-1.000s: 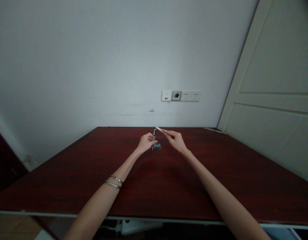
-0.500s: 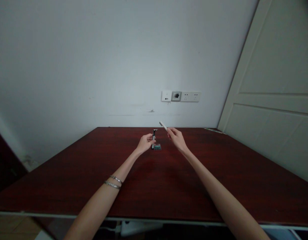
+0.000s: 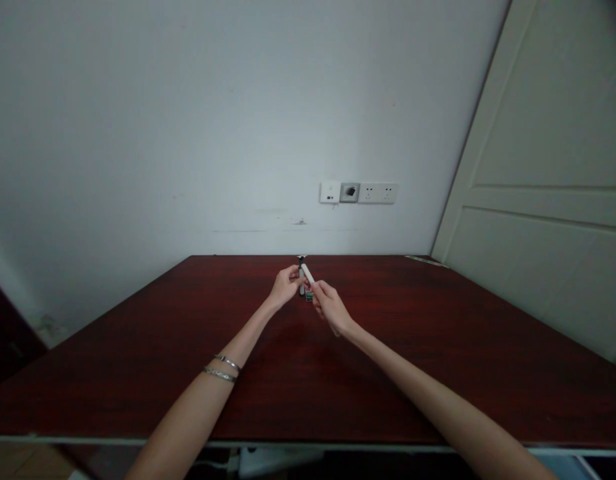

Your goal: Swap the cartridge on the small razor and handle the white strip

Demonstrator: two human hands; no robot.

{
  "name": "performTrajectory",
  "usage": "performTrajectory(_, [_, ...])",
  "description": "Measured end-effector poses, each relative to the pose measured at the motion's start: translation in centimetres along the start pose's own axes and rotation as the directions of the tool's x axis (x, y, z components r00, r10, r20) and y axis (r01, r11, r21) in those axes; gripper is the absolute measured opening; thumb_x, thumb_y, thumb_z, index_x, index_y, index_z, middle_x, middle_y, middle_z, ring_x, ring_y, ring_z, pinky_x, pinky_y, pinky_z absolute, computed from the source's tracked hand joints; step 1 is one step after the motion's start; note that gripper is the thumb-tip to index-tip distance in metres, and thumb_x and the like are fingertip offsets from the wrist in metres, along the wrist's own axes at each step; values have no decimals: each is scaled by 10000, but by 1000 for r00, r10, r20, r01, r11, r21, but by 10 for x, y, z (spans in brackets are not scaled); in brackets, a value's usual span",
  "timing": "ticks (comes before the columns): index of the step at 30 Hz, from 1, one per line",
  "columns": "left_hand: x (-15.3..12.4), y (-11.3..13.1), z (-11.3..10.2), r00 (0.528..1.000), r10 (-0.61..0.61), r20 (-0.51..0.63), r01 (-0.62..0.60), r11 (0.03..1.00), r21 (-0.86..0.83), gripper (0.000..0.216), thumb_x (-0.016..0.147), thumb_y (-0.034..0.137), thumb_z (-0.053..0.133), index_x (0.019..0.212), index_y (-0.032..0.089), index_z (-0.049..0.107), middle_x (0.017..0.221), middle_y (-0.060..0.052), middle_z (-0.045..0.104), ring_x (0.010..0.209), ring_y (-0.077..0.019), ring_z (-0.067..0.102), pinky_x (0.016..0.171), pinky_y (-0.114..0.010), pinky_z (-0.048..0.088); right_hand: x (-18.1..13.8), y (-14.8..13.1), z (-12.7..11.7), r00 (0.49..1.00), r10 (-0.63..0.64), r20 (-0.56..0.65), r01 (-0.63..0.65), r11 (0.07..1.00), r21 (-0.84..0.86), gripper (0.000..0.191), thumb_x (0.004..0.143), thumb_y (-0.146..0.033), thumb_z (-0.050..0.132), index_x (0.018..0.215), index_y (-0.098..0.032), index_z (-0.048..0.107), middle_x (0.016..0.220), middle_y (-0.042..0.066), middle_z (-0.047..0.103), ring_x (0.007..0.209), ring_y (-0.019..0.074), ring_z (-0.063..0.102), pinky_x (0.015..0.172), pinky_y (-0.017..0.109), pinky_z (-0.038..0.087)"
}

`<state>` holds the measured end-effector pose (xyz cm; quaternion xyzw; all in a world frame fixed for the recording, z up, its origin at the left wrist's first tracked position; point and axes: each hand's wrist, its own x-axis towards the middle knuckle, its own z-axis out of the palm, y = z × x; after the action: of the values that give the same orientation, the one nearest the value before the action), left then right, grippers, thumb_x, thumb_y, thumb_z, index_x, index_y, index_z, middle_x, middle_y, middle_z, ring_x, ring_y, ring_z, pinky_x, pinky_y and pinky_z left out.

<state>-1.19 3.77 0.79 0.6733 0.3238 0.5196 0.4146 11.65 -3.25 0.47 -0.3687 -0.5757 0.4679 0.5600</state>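
My left hand point(image 3: 285, 289) is closed around the handle of a razor point(image 3: 302, 291), which stands upright with its head at the top. In my right hand point(image 3: 331, 307) is a slim white brush point(image 3: 308, 273), probably a toothbrush, gripped with its upper end slanting left. That end overlaps the razor in view; whether the two touch, I cannot tell. Behind and below the fingers a small clear case point(image 3: 309, 298) with something teal inside lies on the table, partly hidden by my right hand.
The dark red wooden table point(image 3: 188, 320) reaches back to a pale wall with a row of sockets point(image 3: 359, 193). A white panelled door point(image 3: 538, 193) stands along the right side. Below the table's front edge are a white object point(image 3: 268, 460) and a cable.
My right hand has moved left and down, bringing the white brush from the razor's right side to right by its handle. The razor has turned so its head faces more squarely.
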Motion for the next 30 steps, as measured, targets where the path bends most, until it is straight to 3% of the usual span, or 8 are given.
performTrajectory(5, [-2,-1,2,992,59,114,-56,998,-29,158,660,150,635,797,109,568,733,-26,624,633,-132,595,653,-279,488,7,-7,5,992,-44,-120,58,992,117,361,756,-554,489,717,-202,415,449,-115,304,309,22,217,290,141,161])
performTrajectory(10, [-4,-1,4,995,51,88,-50,999,-9,150,647,119,634,781,109,568,726,-25,622,665,-130,593,656,-259,486,3,2,10,995,-13,-103,31,985,169,349,760,-540,498,717,-204,415,448,-115,300,313,24,210,285,141,157])
performTrajectory(14, [-5,0,8,991,55,119,-55,998,-5,134,663,112,617,787,106,569,724,-20,614,643,-119,587,645,-257,495,1,5,8,985,-55,-165,92,969,229,339,768,-533,494,723,-207,411,444,-120,278,316,23,200,293,134,146])
performTrajectory(19, [-5,-1,8,993,52,104,-51,999,-16,159,672,129,623,818,102,568,747,-37,625,667,-130,598,648,-262,494,-3,9,8,990,-26,-136,56,973,222,337,772,-526,495,717,-205,408,456,-117,289,321,21,194,293,136,139])
performTrajectory(24, [-7,1,9,990,30,135,-24,999,-46,146,661,117,625,788,108,553,712,-11,599,627,-116,590,636,-263,496,4,0,5,973,-114,-199,157,963,218,334,778,-533,481,737,-210,411,459,-116,281,324,26,208,299,137,165])
performTrajectory(30, [-5,1,9,991,38,128,-33,999,-39,142,679,125,606,812,107,559,693,-14,610,602,-112,584,621,-256,487,-8,12,7,987,-69,-144,85,990,109,332,801,-517,466,708,-201,421,474,-101,312,346,32,227,312,144,178])
